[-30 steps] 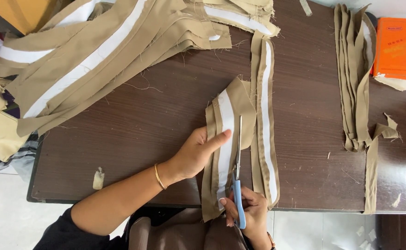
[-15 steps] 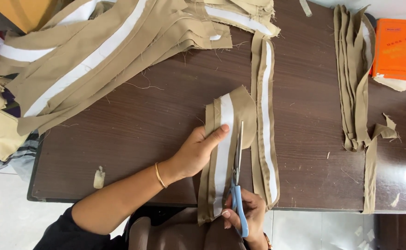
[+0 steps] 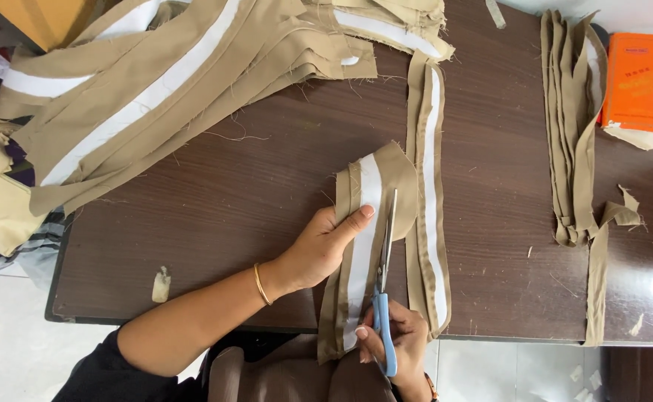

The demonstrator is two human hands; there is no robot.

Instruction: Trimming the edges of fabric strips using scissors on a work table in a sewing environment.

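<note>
A khaki fabric strip with a white band [image 3: 363, 246] lies at the near edge of the dark desk [image 3: 214, 216]. The left hand [image 3: 322, 249] presses it flat, fingers spread, grasping nothing. The right hand [image 3: 397, 339] is clenched on blue-handled scissors [image 3: 383, 298], blades on the strip just right of the left fingertips.

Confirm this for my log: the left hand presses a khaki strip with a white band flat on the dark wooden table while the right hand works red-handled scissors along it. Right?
Not quite. The head view shows the scissors have blue handles, not red. The rest holds: the left hand presses the khaki strip with a white band on the dark wooden table, and the right hand works the scissors along it.
</note>
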